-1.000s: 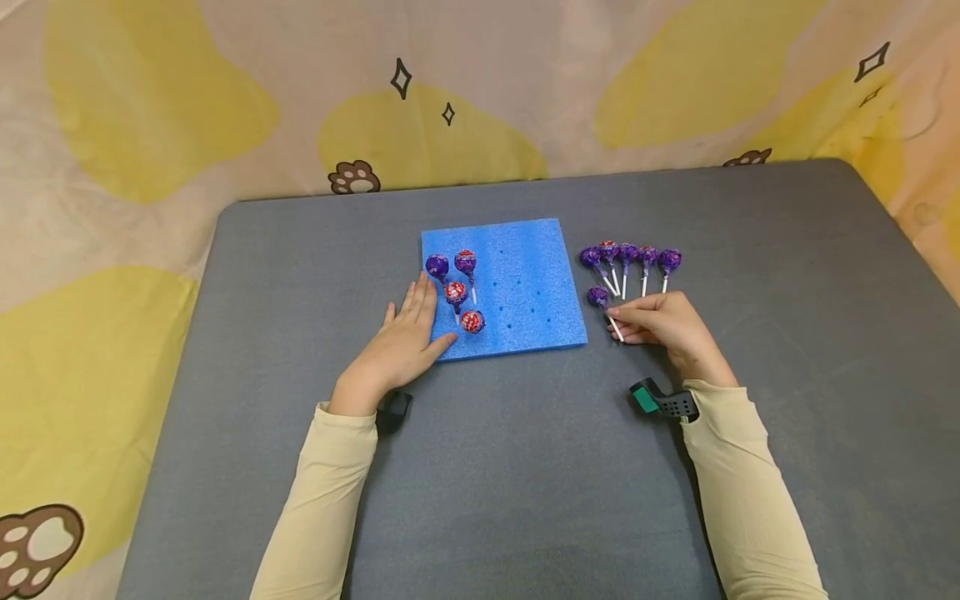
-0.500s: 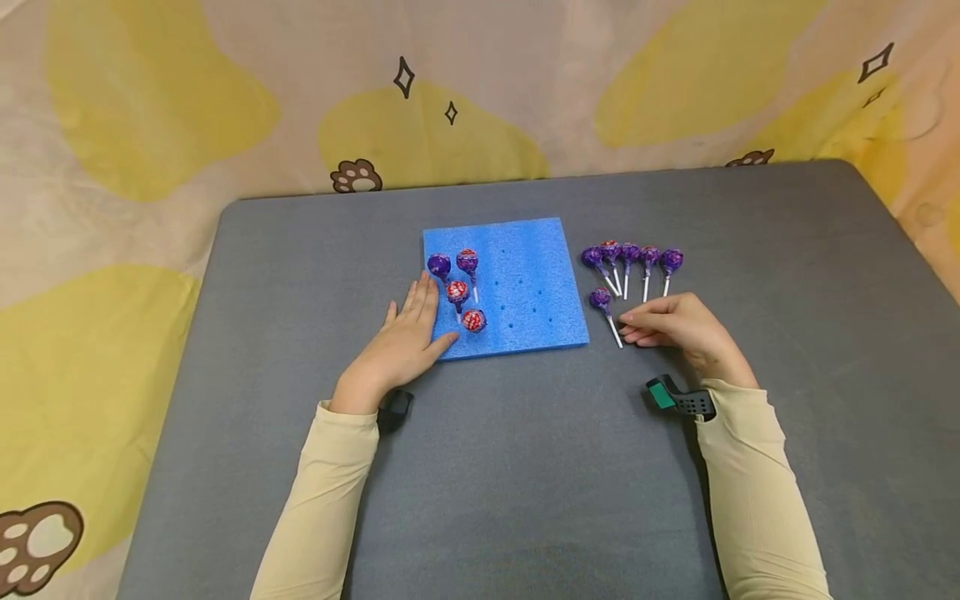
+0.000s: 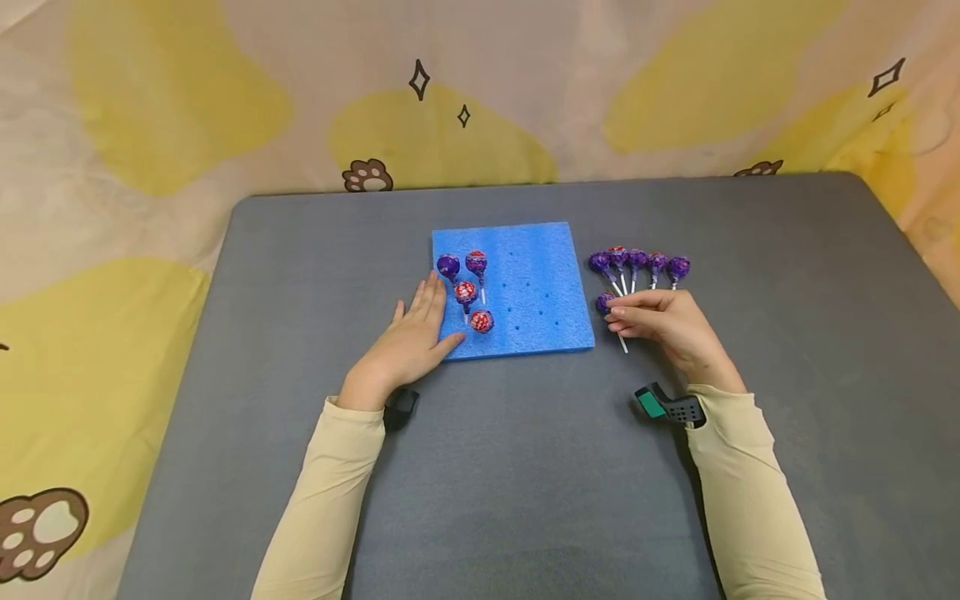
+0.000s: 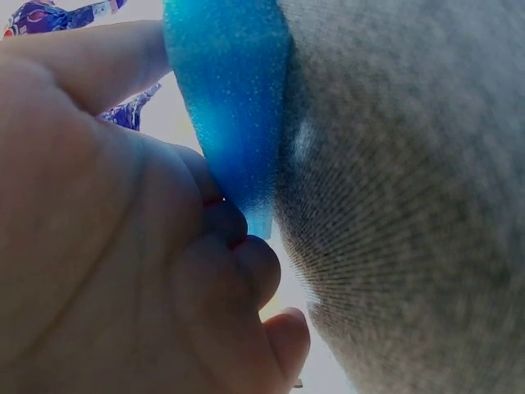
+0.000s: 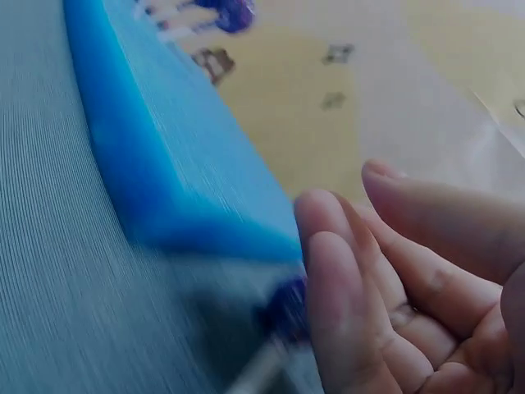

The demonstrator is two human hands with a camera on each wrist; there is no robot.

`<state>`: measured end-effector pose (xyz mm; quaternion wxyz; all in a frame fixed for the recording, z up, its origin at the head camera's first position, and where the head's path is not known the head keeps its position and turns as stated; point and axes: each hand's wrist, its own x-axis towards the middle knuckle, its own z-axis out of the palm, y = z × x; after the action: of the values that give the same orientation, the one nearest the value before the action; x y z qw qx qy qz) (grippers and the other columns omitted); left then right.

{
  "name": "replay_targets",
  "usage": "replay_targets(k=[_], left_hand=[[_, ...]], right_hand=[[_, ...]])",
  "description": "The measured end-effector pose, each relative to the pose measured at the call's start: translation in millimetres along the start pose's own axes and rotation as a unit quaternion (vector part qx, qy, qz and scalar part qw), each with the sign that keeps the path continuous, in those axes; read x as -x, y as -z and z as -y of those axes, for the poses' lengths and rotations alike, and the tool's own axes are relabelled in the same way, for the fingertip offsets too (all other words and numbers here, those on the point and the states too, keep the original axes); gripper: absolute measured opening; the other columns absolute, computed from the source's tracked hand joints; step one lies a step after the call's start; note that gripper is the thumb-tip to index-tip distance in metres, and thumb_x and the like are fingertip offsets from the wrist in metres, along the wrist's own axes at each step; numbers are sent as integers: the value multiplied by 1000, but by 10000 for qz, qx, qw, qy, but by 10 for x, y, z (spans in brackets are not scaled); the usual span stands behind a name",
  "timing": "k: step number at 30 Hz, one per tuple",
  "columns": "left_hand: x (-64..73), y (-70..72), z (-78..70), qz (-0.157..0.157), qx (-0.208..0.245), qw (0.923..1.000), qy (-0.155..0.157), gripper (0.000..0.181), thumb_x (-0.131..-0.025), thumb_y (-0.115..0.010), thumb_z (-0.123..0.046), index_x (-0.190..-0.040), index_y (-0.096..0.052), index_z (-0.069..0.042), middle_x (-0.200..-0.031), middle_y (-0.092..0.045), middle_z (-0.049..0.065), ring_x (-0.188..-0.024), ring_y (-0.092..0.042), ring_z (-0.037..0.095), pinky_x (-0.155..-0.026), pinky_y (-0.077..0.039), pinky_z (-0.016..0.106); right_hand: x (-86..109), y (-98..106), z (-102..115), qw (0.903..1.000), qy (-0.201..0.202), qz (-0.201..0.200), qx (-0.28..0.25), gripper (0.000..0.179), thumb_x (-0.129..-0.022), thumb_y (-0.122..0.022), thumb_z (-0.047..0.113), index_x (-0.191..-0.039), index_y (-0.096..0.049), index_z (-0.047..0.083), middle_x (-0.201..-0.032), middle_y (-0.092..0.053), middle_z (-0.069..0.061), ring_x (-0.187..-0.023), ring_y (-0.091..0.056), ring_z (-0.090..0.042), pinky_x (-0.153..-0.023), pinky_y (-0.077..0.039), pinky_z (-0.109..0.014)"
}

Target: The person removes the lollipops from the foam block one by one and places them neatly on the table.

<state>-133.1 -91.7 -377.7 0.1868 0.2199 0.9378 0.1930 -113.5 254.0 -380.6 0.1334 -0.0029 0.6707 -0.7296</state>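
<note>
In front of you is a grey table [image 3: 517,492]. Beyond its far edge you see a pale cloth [image 3: 525,50] with yellow patches [image 3: 442,142] and star outlines [image 3: 419,80]; brown paw prints [image 3: 368,177] border that edge, and a larger paw print [image 3: 41,533] lies left of the table.

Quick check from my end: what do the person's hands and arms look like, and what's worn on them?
The left hand and right hand are bare, without gloves. Both arms wear long, pale cream-yellow fabric sleeves. A black strap with small holes and a green panel circles the right wrist; a blocky black device shows at the left.
</note>
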Motion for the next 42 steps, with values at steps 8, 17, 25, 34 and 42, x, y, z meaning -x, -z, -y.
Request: replay_targets(k=[8,17,25,34,42], left_hand=[[-4,-8,-10,4,-30,10000,20,78,-100,-40,-40,-148,4,2,-155,14,14,-143,8,28,-112,1,52],[0,0,-17,1,-65,10000,29,78,-99,-41,-40,-149,3,1,-155,15,13,-143,9,28,-112,1,51],[-9,6,-17,-6,-62,9999,85,77,-99,-41,-40,-149,2,1,-155,13,13,-143,9,27,-112,0,52],[4,13,-24,-61,-43,10000,25,77,-100,-42,-38,-148,0,4,-155,11,16,-143,7,30,-111,0,53],[0,19,-19,31,-100,9999,98,76,-100,-40,-40,-149,2,1,-155,14,14,-143,9,28,-112,1,51]], right_hand=[[-200,-385,-10,9996,38,196,224,28,-87,-62,-4,-108,-57,-23,-82,-72,-6,-74,-70,-15,-69,-55,-27],[-321,-858,-53,9969,413,505,445,29,-84,-66,-4,-106,-59,-20,-84,-71,-6,-78,-69,-14,-73,-55,-30],[-267,-1169,-112,9919,1077,403,531,29,-81,-69,-7,-107,-62,-16,-98,-68,-19,-83,-68,-14,-77,-53,-27],[-205,-1334,-125,9781,1830,126,988,35,-77,-73,-7,-110,-62,-11,-105,-65,-20,-87,-65,-16,-79,-53,-30],[-190,-1468,-235,9574,2583,-224,1274,40,-74,-76,-5,-111,-62,-8,-109,-62,-17,-100,-60,-22,-86,-50,-36]])
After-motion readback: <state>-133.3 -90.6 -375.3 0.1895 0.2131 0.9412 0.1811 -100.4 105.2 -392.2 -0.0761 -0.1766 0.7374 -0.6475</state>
